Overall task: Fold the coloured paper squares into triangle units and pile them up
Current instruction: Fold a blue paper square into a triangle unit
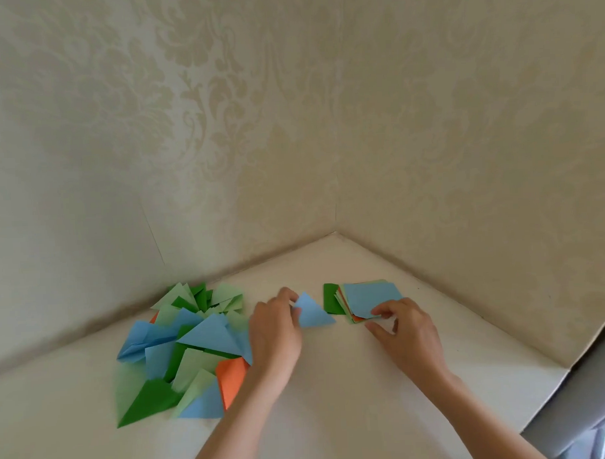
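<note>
My left hand [275, 330] pinches the left edge of a folded light-blue triangle [312, 313] that lies on the white table. To its left spreads a loose pile of folded triangles [192, 350] in blue, light green, dark green and orange. On the right sits a stack of paper squares [365, 301] with a light-blue sheet on top. My right hand [405, 328] is at the stack's near corner, its fingertips pinching the corner of the top blue sheet.
The white table [334, 393] fits into a corner of two wallpapered walls [334, 207]. Its right edge drops off near a grey surface [581, 408]. A dark green square [331, 298] sticks out at the stack's left side.
</note>
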`<state>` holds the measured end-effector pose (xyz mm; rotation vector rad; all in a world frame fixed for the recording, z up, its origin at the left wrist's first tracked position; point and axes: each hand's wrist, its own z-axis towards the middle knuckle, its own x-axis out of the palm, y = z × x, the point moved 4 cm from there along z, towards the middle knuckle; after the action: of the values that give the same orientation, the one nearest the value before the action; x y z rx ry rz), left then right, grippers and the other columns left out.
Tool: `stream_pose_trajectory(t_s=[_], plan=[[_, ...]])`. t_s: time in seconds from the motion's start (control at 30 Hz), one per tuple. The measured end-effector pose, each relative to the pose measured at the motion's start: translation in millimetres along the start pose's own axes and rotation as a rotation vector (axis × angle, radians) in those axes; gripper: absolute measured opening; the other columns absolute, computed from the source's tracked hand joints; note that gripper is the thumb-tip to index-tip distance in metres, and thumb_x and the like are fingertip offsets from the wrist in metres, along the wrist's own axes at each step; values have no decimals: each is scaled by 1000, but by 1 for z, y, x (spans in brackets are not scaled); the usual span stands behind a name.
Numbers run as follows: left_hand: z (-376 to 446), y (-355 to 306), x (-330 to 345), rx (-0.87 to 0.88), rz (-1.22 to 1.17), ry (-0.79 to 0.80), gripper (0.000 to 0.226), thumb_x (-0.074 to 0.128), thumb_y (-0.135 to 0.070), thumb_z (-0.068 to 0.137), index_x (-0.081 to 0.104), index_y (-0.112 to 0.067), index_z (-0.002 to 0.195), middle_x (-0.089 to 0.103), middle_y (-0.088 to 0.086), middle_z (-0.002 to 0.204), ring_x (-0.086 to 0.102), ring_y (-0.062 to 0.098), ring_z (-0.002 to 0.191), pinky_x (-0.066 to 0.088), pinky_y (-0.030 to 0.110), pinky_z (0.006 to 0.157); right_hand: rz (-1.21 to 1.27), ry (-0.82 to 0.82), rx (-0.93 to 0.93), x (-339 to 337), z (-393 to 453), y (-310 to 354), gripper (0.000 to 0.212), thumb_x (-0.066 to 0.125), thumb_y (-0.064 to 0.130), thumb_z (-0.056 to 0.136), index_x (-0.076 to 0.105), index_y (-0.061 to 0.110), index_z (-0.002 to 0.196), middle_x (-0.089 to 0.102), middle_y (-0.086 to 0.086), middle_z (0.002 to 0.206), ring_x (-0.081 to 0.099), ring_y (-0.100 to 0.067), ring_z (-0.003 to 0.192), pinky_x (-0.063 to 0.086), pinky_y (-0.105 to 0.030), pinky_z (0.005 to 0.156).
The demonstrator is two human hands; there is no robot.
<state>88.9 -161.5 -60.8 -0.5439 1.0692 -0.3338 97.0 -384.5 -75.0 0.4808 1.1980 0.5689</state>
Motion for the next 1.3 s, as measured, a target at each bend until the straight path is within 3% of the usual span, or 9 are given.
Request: stream_pose_trajectory(t_s=[0.2, 0.4, 0.5, 0.63, 0.77, 0.87, 1.0, 1.13, 1.3], plan=[[53, 30, -6, -95, 239, 35, 18, 44, -25, 99, 53, -24, 115, 68, -1, 103, 50, 23, 99, 31, 30, 77, -106, 57, -9, 15, 15, 3, 32, 70, 44, 80, 69, 30, 109, 49, 14, 102, 52, -10, 93, 42, -24, 70], [73, 48, 1, -119, 321, 102, 21, 47, -24, 97, 53, -25, 117, 65, -2, 110, 51, 21, 108, 29, 30, 80, -157, 54, -27, 21, 16, 4, 29, 60, 49, 87, 70, 33, 110, 46, 14, 100, 49, -7, 90, 42, -24, 68], [71, 38, -2, -38, 358, 34, 27, 55, -24, 93, 52, -24, 120, 57, 1, 121, 45, 24, 114, 33, 32, 87, -161, 36, -14, 19, 15, 4, 25, 57, 47, 89, 70, 36, 106, 47, 15, 99, 49, -8, 87, 40, -25, 67], [48, -6, -2, 229, 175, -71, 23, 62, -13, 84, 60, -21, 106, 58, -1, 105, 48, 24, 100, 34, 31, 79, -137, 2, 1, 17, 15, 4, 20, 59, 41, 89, 74, 31, 98, 50, 14, 97, 49, -9, 81, 37, -25, 63], [7, -29, 13, 357, -16, 14, 21, 64, -9, 78, 62, -20, 96, 57, -1, 94, 51, 23, 89, 44, 36, 77, -147, -34, -5, 16, 13, 4, 17, 63, 39, 86, 75, 27, 90, 55, 13, 98, 54, -13, 86, 38, -27, 62], [-22, -31, 25, 351, -104, 73, 23, 63, -10, 77, 62, -20, 98, 56, -4, 97, 51, 19, 94, 43, 31, 82, -118, -83, -30, 10, 8, 4, 11, 68, 35, 83, 74, 26, 86, 57, 12, 96, 56, -14, 88, 43, -29, 63], [-46, -37, 22, 446, -181, 58, 36, 68, -9, 78, 58, -22, 110, 51, -8, 109, 46, 7, 104, 37, 16, 90, -48, -168, -234, -1, -7, 13, 6, 78, 26, 74, 72, 25, 75, 58, 14, 83, 58, -14, 78, 47, -29, 60], [-55, -37, 19, 524, -180, 84, 32, 71, -11, 79, 61, -20, 108, 53, -8, 111, 44, 3, 107, 36, 13, 93, -140, -63, -363, 4, -31, 25, 4, 68, 37, 70, 70, 33, 71, 62, 19, 82, 59, -10, 81, 39, -28, 66], [-60, -21, 25, 460, -168, 184, 9, 65, -22, 84, 67, -21, 93, 61, -11, 97, 52, 6, 96, 42, 21, 85, -44, 158, -252, 19, -39, 16, 10, 64, 40, 74, 69, 32, 76, 55, 28, 82, 59, -6, 87, 46, -32, 77]])
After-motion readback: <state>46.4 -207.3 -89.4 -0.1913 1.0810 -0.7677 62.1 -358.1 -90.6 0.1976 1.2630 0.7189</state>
